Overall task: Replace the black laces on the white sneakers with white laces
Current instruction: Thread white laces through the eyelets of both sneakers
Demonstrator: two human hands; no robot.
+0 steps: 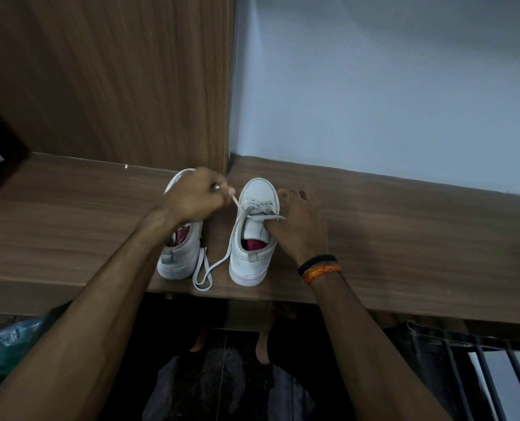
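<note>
Sneakers, 2 of them, sit side by side near the front edge of the wooden shelf (374,226). Over the left sneaker (178,256), the left hand (196,197) pinches the white lace (219,262) end, likely pulling it taut. Right sneaker (254,235) is steadied by the right hand (298,221), thumb pressing the lacing.

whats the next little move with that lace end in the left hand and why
Probably pull the end through with the left hand to take up slack. It pinches the white lace tip above the right sneaker, while a long loop of lace lies loose on the wooden shelf between the shoes. The right hand steadies that sneaker at its eyelets.
</note>
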